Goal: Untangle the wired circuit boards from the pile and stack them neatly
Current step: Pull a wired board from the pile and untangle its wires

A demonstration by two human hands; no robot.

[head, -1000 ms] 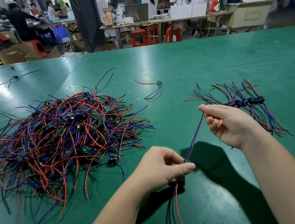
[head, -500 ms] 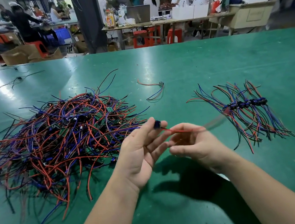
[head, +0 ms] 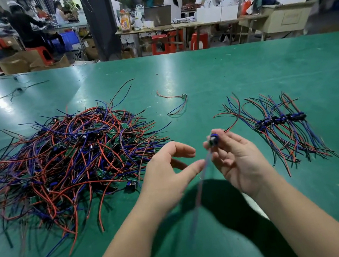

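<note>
At the lower centre of the frame, both hands are raised above the green table [head: 221, 73]. The right hand [head: 239, 162], palm toward the camera, pinches a wired circuit board [head: 213, 140] at its fingertips, at the top of the hand; the remaining fingers are loosely curled. The board's leads [head: 198, 191] hang down from the pinch as a motion-blurred streak between the two hands. The left hand [head: 168, 174] grips nothing: its fingers and thumb are curved and spread apart. Its thumb tip lies just beside the blurred leads; contact cannot be determined. Left of the hands lies the pile [head: 70, 159] of tangled red, blue and black wires with boards among them. At the right, the stack [head: 278, 120] lies with its boards in a row and its wires fanned to both sides. Further up, at centre, a single loose board [head: 184, 96] rests apart from both. A stray wire [head: 17, 91] lies at the upper left.
</note>
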